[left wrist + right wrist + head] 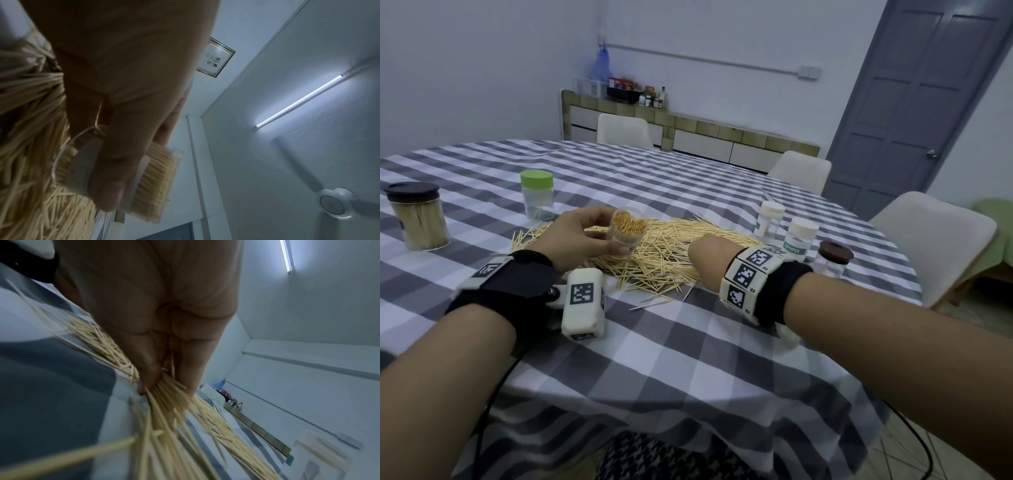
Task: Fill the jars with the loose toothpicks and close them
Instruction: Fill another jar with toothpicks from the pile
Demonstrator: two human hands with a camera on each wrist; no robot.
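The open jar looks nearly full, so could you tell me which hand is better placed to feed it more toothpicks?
Right. The right hand already pinches a bundle from the toothpick pile, while the left hand is occupied holding the open jar.

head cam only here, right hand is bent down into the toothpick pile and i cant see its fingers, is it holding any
Observer: Yes. On the right wrist view the right hand pinches a bundle of toothpicks between thumb and fingers.
Operator: is the open jar in the left hand full all the way down
Observer: The left wrist view shows the jar packed along its visible side, with the left hand wrapped round it.
Operator: any label on it
Observer: A white label shows under the fingers.
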